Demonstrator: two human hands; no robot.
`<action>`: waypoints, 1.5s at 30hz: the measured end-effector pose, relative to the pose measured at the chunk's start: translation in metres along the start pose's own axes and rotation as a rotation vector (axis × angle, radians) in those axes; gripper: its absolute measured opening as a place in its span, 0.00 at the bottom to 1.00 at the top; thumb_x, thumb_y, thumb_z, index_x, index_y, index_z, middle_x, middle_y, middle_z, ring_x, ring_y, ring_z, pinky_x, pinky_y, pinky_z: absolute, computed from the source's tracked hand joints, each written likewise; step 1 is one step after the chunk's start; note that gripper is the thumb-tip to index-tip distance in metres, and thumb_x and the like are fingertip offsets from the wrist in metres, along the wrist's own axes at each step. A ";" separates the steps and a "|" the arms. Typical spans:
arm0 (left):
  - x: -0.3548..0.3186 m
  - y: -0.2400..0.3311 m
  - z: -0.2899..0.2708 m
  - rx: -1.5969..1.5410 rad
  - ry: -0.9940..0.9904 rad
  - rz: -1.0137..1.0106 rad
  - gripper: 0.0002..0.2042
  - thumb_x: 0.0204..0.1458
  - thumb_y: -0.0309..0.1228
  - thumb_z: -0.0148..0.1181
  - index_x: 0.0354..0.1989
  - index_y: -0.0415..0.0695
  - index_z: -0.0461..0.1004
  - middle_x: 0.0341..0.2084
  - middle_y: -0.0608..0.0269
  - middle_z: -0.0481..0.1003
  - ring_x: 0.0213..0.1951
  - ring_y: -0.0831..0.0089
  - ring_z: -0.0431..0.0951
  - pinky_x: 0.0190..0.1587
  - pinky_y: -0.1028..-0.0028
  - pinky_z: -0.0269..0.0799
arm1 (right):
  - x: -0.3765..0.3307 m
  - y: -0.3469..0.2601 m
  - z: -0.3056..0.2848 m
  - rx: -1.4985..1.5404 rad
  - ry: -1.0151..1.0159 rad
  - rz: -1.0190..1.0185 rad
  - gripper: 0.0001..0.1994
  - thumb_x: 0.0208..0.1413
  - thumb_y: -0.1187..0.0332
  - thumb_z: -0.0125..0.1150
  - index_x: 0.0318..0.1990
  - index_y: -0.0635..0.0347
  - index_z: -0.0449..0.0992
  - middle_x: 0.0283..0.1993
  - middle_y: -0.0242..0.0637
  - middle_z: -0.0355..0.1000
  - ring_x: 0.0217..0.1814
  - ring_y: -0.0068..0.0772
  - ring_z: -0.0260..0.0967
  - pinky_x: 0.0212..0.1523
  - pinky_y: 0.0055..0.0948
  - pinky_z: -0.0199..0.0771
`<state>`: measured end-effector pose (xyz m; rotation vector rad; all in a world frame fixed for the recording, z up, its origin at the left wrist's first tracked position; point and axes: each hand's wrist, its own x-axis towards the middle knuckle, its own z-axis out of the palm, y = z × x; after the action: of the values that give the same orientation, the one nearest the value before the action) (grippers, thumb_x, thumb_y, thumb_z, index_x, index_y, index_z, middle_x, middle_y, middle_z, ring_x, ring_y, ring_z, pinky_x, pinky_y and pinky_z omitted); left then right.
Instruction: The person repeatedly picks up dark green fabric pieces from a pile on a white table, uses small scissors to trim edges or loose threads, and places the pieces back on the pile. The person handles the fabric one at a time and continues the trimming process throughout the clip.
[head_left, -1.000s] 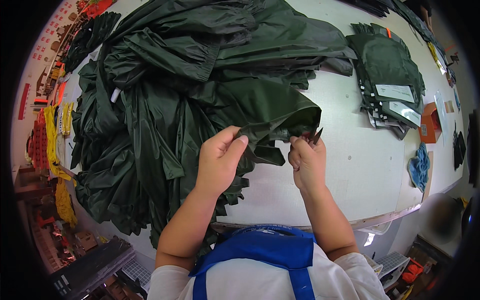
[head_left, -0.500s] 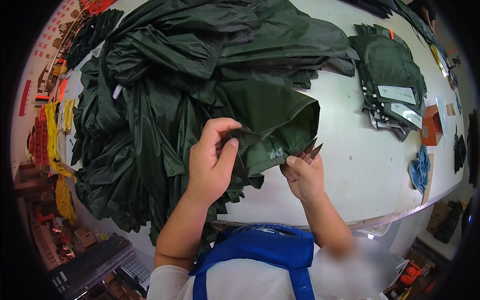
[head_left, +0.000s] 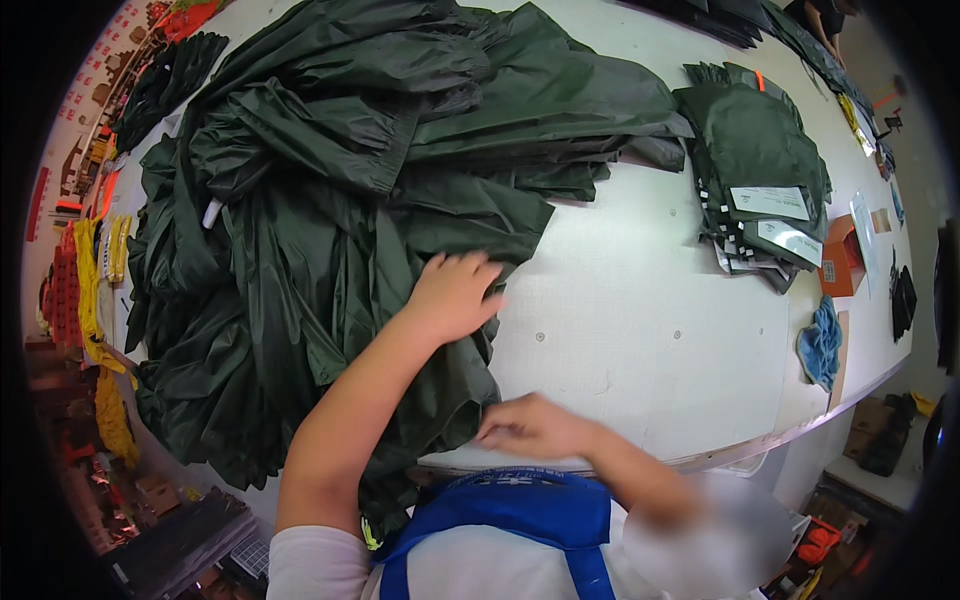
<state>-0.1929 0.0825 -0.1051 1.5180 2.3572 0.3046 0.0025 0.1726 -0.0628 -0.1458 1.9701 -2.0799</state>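
A big heap of dark green waterproof garments (head_left: 290, 240) covers the left and middle of the table. My left hand (head_left: 455, 298) lies open on the heap's right edge, palm down, its fingers stretched over the cloth. Lower down, my right hand (head_left: 540, 425) is closed, its fingertips at the edge of a hanging green garment part (head_left: 445, 415). Motion blurs this hand, and a dark bit shows among its fingers. Whether it is the pointed blades seen earlier, I cannot make out.
To the right sits a stack of folded green packs (head_left: 755, 150) with white labels. Near it are an orange box (head_left: 842, 258) and a blue cloth (head_left: 820, 345). Yellow items (head_left: 88, 285) hang at the left. Another person (head_left: 825, 22) stands at the far right.
The garment opening that both hands held up is lowered, and my left hand has let it go. My right hand has moved left and toward me; the pointed blades no longer show clearly.
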 end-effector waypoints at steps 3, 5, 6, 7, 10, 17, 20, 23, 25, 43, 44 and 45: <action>-0.029 -0.016 0.030 0.127 -0.061 -0.056 0.15 0.47 0.39 0.59 0.41 0.47 0.71 0.33 0.59 0.74 0.39 0.63 0.74 0.47 0.65 0.62 | -0.009 0.049 -0.078 -0.008 0.254 0.209 0.06 0.51 0.77 0.53 0.36 0.64 0.75 0.30 0.34 0.73 0.35 0.22 0.70 0.39 0.24 0.70; -0.043 -0.027 0.038 0.136 0.040 -0.016 0.09 0.46 0.38 0.59 0.30 0.47 0.72 0.20 0.62 0.74 0.27 0.63 0.75 0.38 0.66 0.62 | 0.010 0.064 -0.134 -0.322 0.740 0.096 0.06 0.55 0.71 0.51 0.35 0.61 0.75 0.24 0.29 0.69 0.27 0.18 0.64 0.30 0.21 0.66; -0.052 -0.028 0.037 0.146 -0.004 -0.028 0.09 0.46 0.38 0.58 0.29 0.47 0.72 0.19 0.62 0.74 0.26 0.62 0.75 0.38 0.66 0.63 | 0.029 0.043 -0.162 0.037 0.911 0.400 0.08 0.57 0.64 0.52 0.35 0.56 0.76 0.18 0.24 0.62 0.18 0.14 0.54 0.19 0.18 0.56; -0.055 -0.025 0.030 0.160 -0.043 -0.019 0.09 0.46 0.38 0.58 0.28 0.47 0.72 0.18 0.62 0.74 0.26 0.62 0.75 0.37 0.65 0.63 | 0.040 0.050 -0.193 0.101 1.063 0.289 0.12 0.56 0.59 0.53 0.37 0.56 0.76 0.14 0.19 0.53 0.14 0.12 0.44 0.14 0.19 0.44; -0.066 -0.030 0.017 0.190 -0.115 0.003 0.11 0.47 0.41 0.57 0.23 0.46 0.72 0.15 0.62 0.73 0.23 0.63 0.74 0.34 0.65 0.63 | 0.067 0.051 -0.273 0.472 1.268 0.059 0.26 0.52 0.51 0.60 0.49 0.64 0.67 0.36 0.41 0.73 0.12 0.14 0.44 0.13 0.18 0.43; -0.079 -0.032 -0.005 -0.118 -0.144 -0.044 0.12 0.48 0.43 0.58 0.33 0.49 0.77 0.25 0.62 0.75 0.31 0.64 0.74 0.38 0.66 0.64 | 0.114 0.062 -0.351 0.390 1.520 0.064 0.10 0.47 0.67 0.64 0.32 0.64 0.71 0.28 0.35 0.70 0.24 0.26 0.62 0.28 0.27 0.64; -0.066 -0.021 -0.020 -0.622 -0.033 -0.186 0.15 0.49 0.35 0.60 0.46 0.47 0.73 0.40 0.60 0.71 0.41 0.66 0.73 0.47 0.68 0.67 | 0.108 0.037 -0.282 -0.446 1.409 -0.280 0.15 0.48 0.62 0.63 0.31 0.67 0.71 0.25 0.42 0.69 0.28 0.38 0.65 0.35 0.33 0.66; -0.039 0.011 -0.050 -0.971 0.238 -0.101 0.29 0.44 0.36 0.65 0.56 0.42 0.64 0.51 0.58 0.63 0.48 0.67 0.68 0.49 0.70 0.67 | 0.069 0.020 -0.184 -0.797 1.014 -0.099 0.14 0.43 0.61 0.66 0.33 0.60 0.74 0.33 0.45 0.72 0.29 0.47 0.68 0.27 0.38 0.67; -0.023 0.045 -0.082 -0.948 0.314 0.045 0.40 0.39 0.41 0.69 0.61 0.40 0.57 0.57 0.55 0.58 0.55 0.65 0.63 0.53 0.68 0.63 | 0.047 0.029 -0.137 -0.951 0.768 -0.289 0.15 0.40 0.66 0.66 0.38 0.56 0.75 0.45 0.44 0.70 0.33 0.44 0.71 0.32 0.36 0.72; -0.056 0.107 -0.086 -1.456 0.000 -0.172 0.06 0.47 0.23 0.60 0.26 0.42 0.68 0.26 0.70 0.69 0.32 0.84 0.65 0.38 0.82 0.61 | -0.037 -0.004 0.000 0.265 1.180 -0.424 0.21 0.47 0.66 0.56 0.46 0.60 0.56 0.34 0.32 0.56 0.28 0.19 0.52 0.30 0.19 0.58; -0.056 0.108 -0.085 -1.474 0.007 -0.132 0.06 0.48 0.23 0.60 0.26 0.42 0.68 0.27 0.70 0.69 0.32 0.84 0.65 0.37 0.82 0.61 | -0.036 -0.009 -0.006 0.291 1.217 -0.399 0.28 0.48 0.60 0.63 0.50 0.62 0.56 0.38 0.33 0.56 0.33 0.20 0.54 0.35 0.18 0.59; -0.056 0.108 -0.084 -1.486 0.019 -0.097 0.06 0.49 0.24 0.59 0.26 0.41 0.68 0.27 0.69 0.69 0.32 0.85 0.65 0.36 0.82 0.61 | -0.032 -0.028 -0.012 0.130 1.253 -0.298 0.27 0.47 0.62 0.64 0.50 0.62 0.59 0.38 0.32 0.57 0.34 0.20 0.54 0.36 0.19 0.59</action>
<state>-0.1123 0.0760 0.0188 0.5994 1.3680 1.5501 0.0268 0.1938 -0.0320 1.2478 2.4368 -2.8231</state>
